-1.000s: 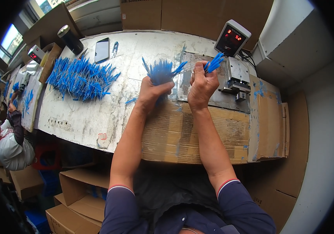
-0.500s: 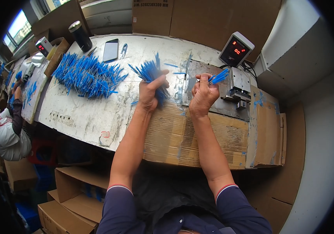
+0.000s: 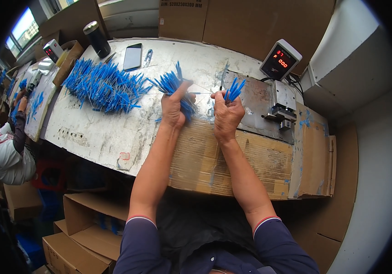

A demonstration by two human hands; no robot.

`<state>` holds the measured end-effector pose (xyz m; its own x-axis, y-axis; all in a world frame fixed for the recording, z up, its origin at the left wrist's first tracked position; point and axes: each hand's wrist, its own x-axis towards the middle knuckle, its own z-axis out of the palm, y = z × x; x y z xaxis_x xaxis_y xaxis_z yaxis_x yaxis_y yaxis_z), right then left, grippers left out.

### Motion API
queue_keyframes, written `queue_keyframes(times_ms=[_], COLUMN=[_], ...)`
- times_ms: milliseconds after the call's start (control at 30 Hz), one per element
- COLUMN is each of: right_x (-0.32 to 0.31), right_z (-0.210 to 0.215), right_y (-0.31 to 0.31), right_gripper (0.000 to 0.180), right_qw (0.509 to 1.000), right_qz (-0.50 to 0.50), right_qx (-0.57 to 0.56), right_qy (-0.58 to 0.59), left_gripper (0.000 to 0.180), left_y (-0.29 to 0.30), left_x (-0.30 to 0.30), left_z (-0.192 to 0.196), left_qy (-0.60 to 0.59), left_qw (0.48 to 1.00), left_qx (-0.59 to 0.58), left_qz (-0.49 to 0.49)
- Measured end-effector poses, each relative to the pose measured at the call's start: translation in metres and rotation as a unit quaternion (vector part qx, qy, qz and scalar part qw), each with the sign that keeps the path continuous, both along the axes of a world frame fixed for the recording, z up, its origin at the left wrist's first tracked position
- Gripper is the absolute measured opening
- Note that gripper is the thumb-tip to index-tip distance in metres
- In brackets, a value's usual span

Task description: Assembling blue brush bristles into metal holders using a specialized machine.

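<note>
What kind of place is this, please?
Probably a small factory assembly bench: a pile of blue parts, a digital counter, cardboard boxes, and a co-worker at the next bench.

A small grey counter box [image 3: 280, 59] with a dark slanted screen and red glowing digits stands at the far right of the worktable [image 3: 95, 132]. A second, similar box [image 3: 52, 50] with red digits sits off the table's far left corner. A dark, blank phone [image 3: 133, 56] lies flat on the table's far edge. Brown cardboard cartons [image 3: 246, 23] with a pale label stand behind the table; open brown cartons [image 3: 84, 228] sit on the floor below its near edge.
</note>
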<state>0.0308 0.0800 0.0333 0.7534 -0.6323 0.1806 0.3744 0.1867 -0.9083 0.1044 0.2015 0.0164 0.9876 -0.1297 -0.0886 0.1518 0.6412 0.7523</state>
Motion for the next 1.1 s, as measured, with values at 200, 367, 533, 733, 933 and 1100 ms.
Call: queue_keyframes(times_ms=[200, 367, 533, 733, 933, 1100], right_x=[-0.003, -0.002, 0.003, -0.001, -0.001, -0.001], right_z=[0.002, 0.006, -0.005, 0.004, 0.014, 0.006], right_y=[0.002, -0.001, -0.009, -0.013, -0.030, -0.031], right_gripper=[0.004, 0.006, 0.009, 0.009, 0.017, 0.027], right_qw=[0.987, 1.000, 0.996, 0.953, 0.938, 0.930], right_qz=[-0.034, -0.019, 0.028, 0.080, 0.213, 0.241], right_qx=[-0.157, -0.017, -0.069, -0.265, -0.231, -0.250], right_qy=[-0.012, -0.008, 0.056, 0.125, 0.149, 0.123], left_gripper=[0.027, 0.026, 0.023, 0.019, 0.014, 0.015], left_y=[-0.001, 0.002, 0.004, 0.012, 0.015, 0.001], left_x=[-0.002, -0.004, 0.000, 0.007, 0.007, -0.007], left_z=[0.001, 0.006, 0.005, -0.001, 0.001, 0.008], left_qy=[0.019, 0.021, 0.014, 0.005, -0.028, -0.093], left_qw=[1.000, 1.000, 1.000, 0.999, 0.998, 0.986], left_qx=[0.017, 0.001, -0.020, 0.016, 0.043, 0.135], left_qz=[0.011, 0.020, 0.002, 0.042, 0.031, -0.029])
